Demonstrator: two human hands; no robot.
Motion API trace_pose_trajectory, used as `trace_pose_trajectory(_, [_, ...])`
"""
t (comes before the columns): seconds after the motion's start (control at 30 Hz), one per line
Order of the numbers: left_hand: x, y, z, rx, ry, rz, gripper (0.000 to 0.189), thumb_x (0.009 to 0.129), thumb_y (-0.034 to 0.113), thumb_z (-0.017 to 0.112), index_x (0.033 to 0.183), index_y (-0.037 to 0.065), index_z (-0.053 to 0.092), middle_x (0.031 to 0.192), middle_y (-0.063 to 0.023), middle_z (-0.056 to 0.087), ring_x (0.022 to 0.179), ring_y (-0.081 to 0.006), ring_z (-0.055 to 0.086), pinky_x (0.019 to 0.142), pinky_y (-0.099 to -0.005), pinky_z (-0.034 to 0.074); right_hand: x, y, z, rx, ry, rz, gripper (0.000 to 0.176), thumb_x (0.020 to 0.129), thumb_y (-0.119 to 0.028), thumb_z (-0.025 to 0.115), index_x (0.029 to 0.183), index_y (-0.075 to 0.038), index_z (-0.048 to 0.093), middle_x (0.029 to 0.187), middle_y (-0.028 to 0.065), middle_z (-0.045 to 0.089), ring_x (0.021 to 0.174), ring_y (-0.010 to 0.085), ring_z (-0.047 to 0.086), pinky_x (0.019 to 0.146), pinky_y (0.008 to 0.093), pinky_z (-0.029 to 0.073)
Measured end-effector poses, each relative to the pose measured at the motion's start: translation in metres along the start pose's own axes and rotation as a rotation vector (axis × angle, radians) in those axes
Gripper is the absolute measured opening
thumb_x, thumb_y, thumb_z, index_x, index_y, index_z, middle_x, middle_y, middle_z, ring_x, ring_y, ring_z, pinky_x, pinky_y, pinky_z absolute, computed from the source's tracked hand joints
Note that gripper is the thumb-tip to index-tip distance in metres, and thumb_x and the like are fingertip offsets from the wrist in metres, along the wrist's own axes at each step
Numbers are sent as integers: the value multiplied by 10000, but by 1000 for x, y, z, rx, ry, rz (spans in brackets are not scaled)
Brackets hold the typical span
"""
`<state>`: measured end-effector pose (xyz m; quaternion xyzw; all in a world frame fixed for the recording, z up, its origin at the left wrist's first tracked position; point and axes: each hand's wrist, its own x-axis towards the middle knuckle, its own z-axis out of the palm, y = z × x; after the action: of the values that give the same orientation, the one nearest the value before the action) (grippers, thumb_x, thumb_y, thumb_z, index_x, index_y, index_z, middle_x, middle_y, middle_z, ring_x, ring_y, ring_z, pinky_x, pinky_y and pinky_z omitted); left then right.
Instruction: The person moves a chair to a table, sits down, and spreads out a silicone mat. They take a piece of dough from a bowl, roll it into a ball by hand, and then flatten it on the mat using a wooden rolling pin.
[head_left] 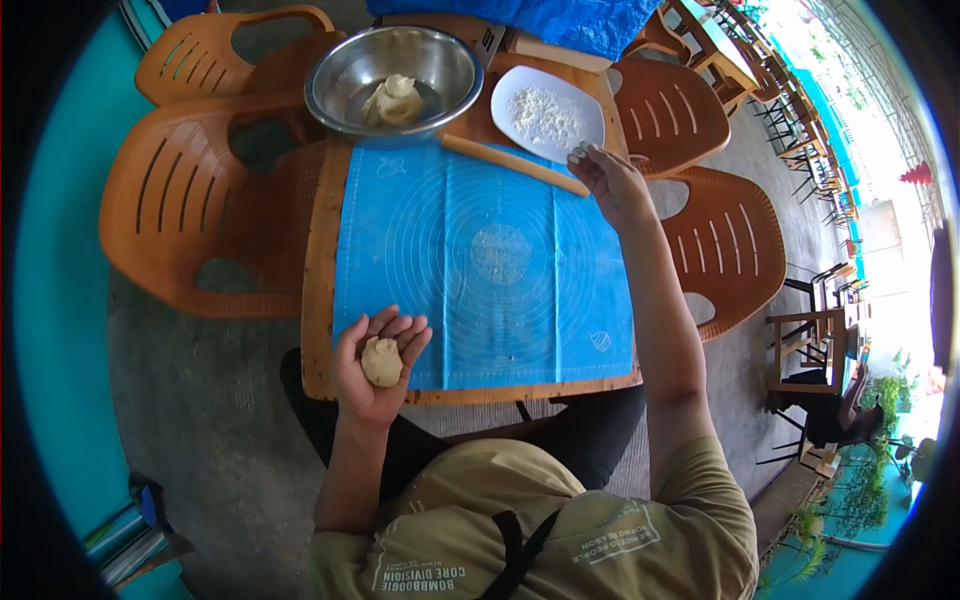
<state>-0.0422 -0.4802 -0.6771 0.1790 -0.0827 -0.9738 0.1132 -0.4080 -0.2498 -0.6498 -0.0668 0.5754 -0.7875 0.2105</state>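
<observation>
A round piece of dough (382, 362) rests in the upturned palm of my left hand (374, 385), with the fingers curled up around it. That hand is over the near left corner of the blue baking mat (400, 260). My right hand (612, 182) is beside the near right rim of the white plate (498, 112), which holds white flour (543, 114). Its fingertips are drawn together; what they pinch, if anything, is too small to make out. A wooden rolling pin (515, 165) lies across the mat's far edge, close to that hand. Flour is dusted on the mat's centre.
A steel bowl (333, 112) with more dough (393, 101) stands at the far left of the wooden table (320, 340). Blue plastic sheeting (540, 20) lies behind. Orange chairs (185, 215) flank both sides of the table.
</observation>
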Motion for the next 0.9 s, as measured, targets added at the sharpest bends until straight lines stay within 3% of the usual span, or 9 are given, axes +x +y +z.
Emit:
trace_pose_trajectory(0.13, [-11, -4, -3, 10, -61, -5, 367, 1033, 246, 502, 1145, -61, 670, 1077, -203, 732, 1114, -360, 684, 1075, -506, 512, -79, -6, 38, -106, -30, -47, 230, 1007, -141, 640, 1097, 71, 632, 1036, 135, 679, 932, 190, 689, 853, 328, 575])
trace_pose_trajectory(0.23, [-19, -6, -5, 19, -79, 9, 362, 1031, 247, 506, 1143, -56, 669, 1088, -201, 730, 1117, -354, 683, 1078, -500, 511, -126, 5, 72, -511, 63, -492, 112, 991, -78, 645, 1000, 30, 676, 870, 84, 693, 720, 123, 661, 678, 263, 567])
trace_pose_trajectory(0.27, [-22, -7, -6, 17, -83, 6, 359, 1030, 246, 507, 1140, -54, 670, 1091, -201, 729, 1117, -353, 682, 1076, -499, 512, -137, 13, 77, -546, 51, -501, 99, 964, -59, 670, 1013, 23, 697, 862, 95, 718, 749, 177, 696, 712, 313, 576])
trace_pose_trajectory(0.37, [-29, -11, -5, 9, -54, 0, 344, 1027, 237, 516, 1131, -51, 672, 1090, -201, 727, 1108, -350, 684, 1073, -501, 516, -146, 35, 62, -1453, -84, -768, 115, 919, -45, 693, 1020, -9, 735, 980, 168, 724, 872, 321, 710, 781, 402, 561])
trace_pose_trajectory(0.5, [-42, -12, -4, 15, -100, 15, 330, 1025, 224, 522, 1126, -52, 671, 1082, -200, 725, 1102, -349, 684, 1071, -504, 520, -166, 24, 65, -1173, 170, -616, 142, 896, -21, 687, 1031, 1, 727, 968, 161, 723, 929, 325, 689, 789, 386, 555])
trace_pose_trajectory(0.63, [-47, -11, -6, 14, -90, 10, 324, 1025, 219, 521, 1120, -53, 670, 1083, -198, 724, 1106, -348, 682, 1069, -506, 522, -165, 36, 47, -1227, 108, -725, 109, 900, -16, 678, 999, 12, 714, 982, 168, 721, 848, 332, 695, 754, 394, 560])
trace_pose_trajectory(0.73, [-48, -13, -5, 10, -93, 14, 323, 1025, 221, 524, 1117, -51, 671, 1083, -195, 724, 1106, -347, 682, 1068, -503, 524, -168, 36, 46, -1145, 201, -518, 64, 885, -5, 677, 943, 17, 691, 960, 171, 709, 813, 357, 688, 741, 402, 560])
trace_pose_trajectory(0.83, [-51, -13, -4, 21, -100, 19, 321, 1024, 221, 525, 1118, -50, 669, 1080, -192, 723, 1102, -345, 682, 1065, -499, 526, -159, 50, 34, -1218, 115, -798, 53, 889, -33, 691, 895, 12, 664, 910, 165, 692, 787, 363, 678, 712, 406, 558])
trace_pose_trajectory(0.9, [-51, -13, -4, 28, -99, 28, 320, 1023, 221, 526, 1119, -49, 668, 1077, -190, 723, 1099, -345, 683, 1064, -497, 527, -163, 53, 38, -1186, 139, -504, 59, 885, -46, 695, 899, 2, 663, 881, 159, 680, 803, 372, 670, 719, 410, 554])
